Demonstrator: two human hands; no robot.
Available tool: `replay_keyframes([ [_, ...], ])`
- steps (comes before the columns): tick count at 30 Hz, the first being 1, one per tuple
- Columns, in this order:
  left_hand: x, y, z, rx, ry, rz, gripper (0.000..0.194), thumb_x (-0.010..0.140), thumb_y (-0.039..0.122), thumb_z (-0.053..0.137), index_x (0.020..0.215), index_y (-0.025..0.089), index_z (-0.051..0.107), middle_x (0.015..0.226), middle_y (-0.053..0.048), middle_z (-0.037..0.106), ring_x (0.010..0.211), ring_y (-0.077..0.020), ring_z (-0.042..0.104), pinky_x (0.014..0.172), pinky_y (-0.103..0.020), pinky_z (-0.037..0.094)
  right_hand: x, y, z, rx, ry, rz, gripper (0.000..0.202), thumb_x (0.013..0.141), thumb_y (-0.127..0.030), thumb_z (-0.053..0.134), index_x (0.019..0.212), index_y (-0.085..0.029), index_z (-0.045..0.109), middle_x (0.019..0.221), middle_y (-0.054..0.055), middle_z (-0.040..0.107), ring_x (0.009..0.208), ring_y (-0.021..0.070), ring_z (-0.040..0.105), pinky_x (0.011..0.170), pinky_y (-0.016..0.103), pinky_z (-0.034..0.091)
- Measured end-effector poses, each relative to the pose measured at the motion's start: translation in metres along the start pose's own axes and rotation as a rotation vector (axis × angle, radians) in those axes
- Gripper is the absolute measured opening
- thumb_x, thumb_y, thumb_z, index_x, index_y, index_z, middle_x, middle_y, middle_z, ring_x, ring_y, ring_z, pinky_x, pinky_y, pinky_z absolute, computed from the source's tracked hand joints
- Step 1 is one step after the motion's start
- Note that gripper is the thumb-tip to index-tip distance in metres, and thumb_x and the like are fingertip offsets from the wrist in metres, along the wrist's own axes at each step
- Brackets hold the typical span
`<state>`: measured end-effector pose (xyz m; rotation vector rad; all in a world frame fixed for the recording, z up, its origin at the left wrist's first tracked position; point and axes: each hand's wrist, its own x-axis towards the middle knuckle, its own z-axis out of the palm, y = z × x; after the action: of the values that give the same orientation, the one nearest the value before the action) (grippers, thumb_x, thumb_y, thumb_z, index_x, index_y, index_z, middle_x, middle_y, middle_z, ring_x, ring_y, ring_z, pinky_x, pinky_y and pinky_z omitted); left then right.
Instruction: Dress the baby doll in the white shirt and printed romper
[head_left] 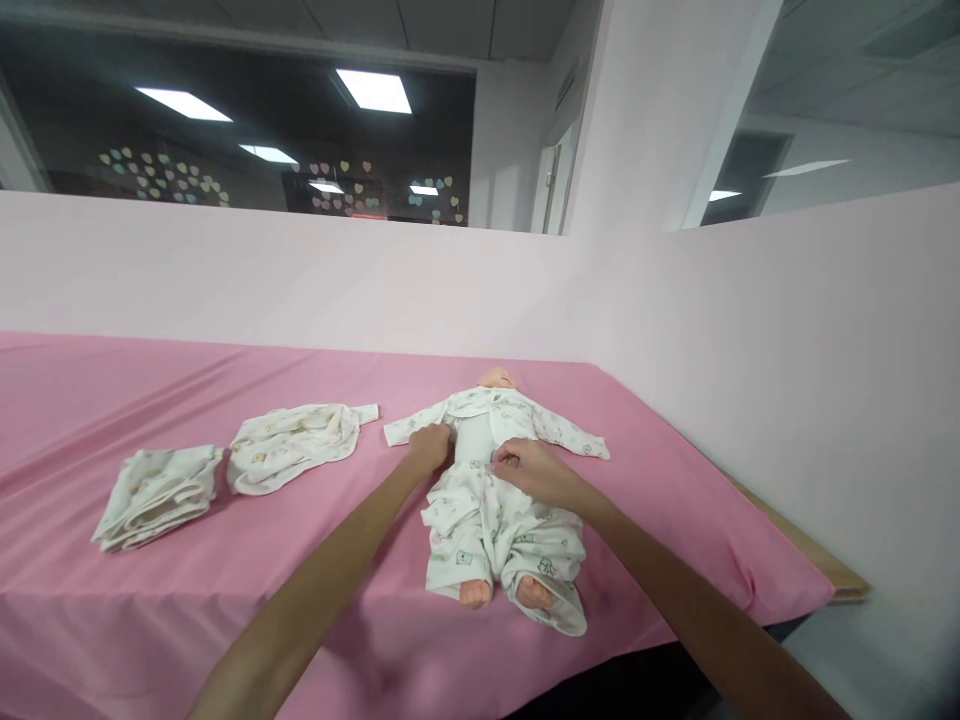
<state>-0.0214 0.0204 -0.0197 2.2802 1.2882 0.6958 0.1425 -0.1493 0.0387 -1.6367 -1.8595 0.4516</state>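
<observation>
A baby doll (496, 378) lies on its back, head away from me, in a white baby romper (469, 510) with small printed figures. The romper lies open over the chest, where a plain white torso (474, 438) shows. Its sleeves spread to both sides, and bare feet stick out of the bunched legs. My left hand (433, 448) is closed at the left side of the doll's torso, at the romper's edge; its fingertips are hidden. At the waist, on the right, the curled fingers of my right hand (534, 472) pinch the romper cloth.
A pink sheet (300, 540) covers the table. To the left lie a folded printed cloth (161, 495) and another white printed baby garment (296, 445). White walls (300, 280) with windows stand behind and to the right. A wooden board edge (810, 545) shows along the right side.
</observation>
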Motion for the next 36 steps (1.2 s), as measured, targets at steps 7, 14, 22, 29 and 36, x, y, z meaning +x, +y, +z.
replay_keyframes([
  [7,-0.051,0.001,-0.039,-0.362,-0.275,0.207,0.034,0.085,0.052,0.058,0.071,0.021,0.052,0.071,-0.001,0.060,0.064,-0.0168,0.052,0.060,-0.027,0.038,0.010,0.003,0.010,-0.127,-0.071,-0.018,0.016,0.079,-0.033,0.065,0.069,-0.021,0.064,0.072,0.002,0.066,0.070,0.0180,0.055,0.063,0.029,0.034],
  [14,-0.057,0.003,-0.044,-0.526,-0.441,0.175,0.043,0.075,0.058,0.069,0.073,0.020,0.049,0.070,0.003,0.048,0.063,-0.0125,0.040,0.056,-0.024,0.030,0.035,0.020,-0.001,-0.068,0.163,0.032,0.019,0.085,-0.033,0.055,0.071,-0.020,0.058,0.075,0.001,0.063,0.072,0.0170,0.055,0.065,0.028,0.034],
  [22,0.004,0.018,-0.017,-0.462,0.004,0.109,0.042,0.077,0.059,0.063,0.068,0.020,0.049,0.068,0.003,0.047,0.065,-0.0132,0.041,0.059,-0.025,0.031,0.044,0.033,-0.004,0.048,0.394,0.060,0.021,0.085,-0.038,0.053,0.075,-0.021,0.060,0.073,0.000,0.060,0.073,0.0183,0.052,0.068,0.029,0.037],
  [29,-0.002,-0.022,-0.021,-0.813,-0.397,-0.026,0.044,0.063,0.054,0.082,0.073,0.016,0.061,0.069,0.000,0.062,0.064,-0.0133,0.053,0.063,-0.026,0.042,-0.005,0.054,-0.029,0.301,-0.018,0.210,0.032,0.085,-0.050,0.059,0.079,-0.019,0.066,0.084,0.002,0.066,0.081,0.0196,0.058,0.074,0.031,0.045],
  [36,0.010,-0.018,-0.014,-1.035,-0.382,-0.112,0.036,0.069,0.044,0.081,0.082,0.012,0.073,0.087,-0.012,0.075,0.084,-0.0217,0.068,0.082,-0.033,0.051,-0.007,0.095,-0.039,0.308,-0.141,0.224,0.020,0.083,-0.036,0.060,0.086,-0.020,0.072,0.097,0.005,0.071,0.100,0.0266,0.062,0.092,0.041,0.047],
])
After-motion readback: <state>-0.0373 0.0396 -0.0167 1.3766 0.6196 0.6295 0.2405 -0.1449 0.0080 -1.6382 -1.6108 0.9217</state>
